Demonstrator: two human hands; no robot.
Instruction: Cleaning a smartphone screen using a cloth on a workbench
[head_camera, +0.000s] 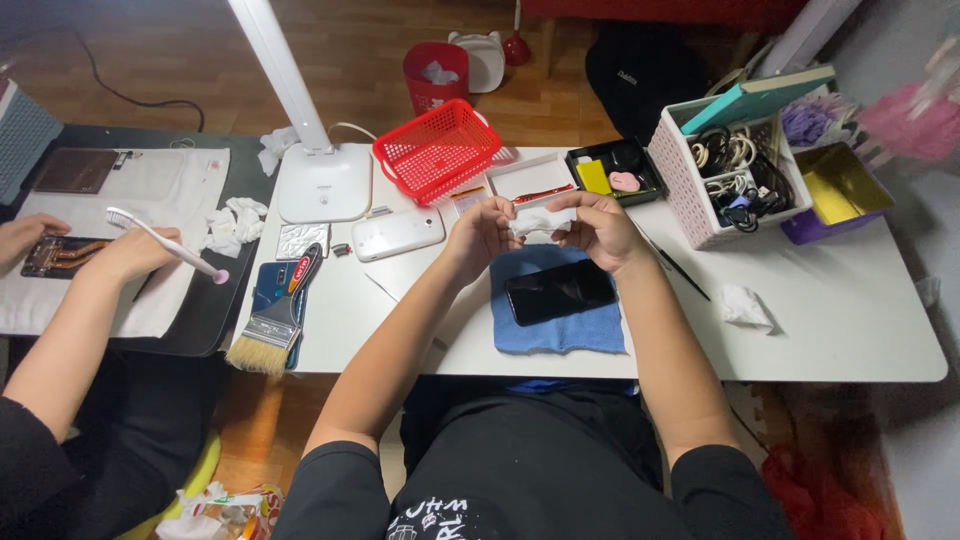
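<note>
Tissue (540, 222) was pinched between both hands, held just above the far edge of the blue cloth (560, 330). Left hand (482, 235) gripped its left end, right hand (598, 228) its right end, so its long axis ran left-right. Both hands were closed narrow on it. Black phone (560, 292) lay on the cloth directly below and nearer the body, slightly closer to the right hand, untouched.

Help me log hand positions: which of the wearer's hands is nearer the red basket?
Left. The left hand sits just below the red basket, holding one end of a white tissue; the right hand holds its other end, farther right.
</note>
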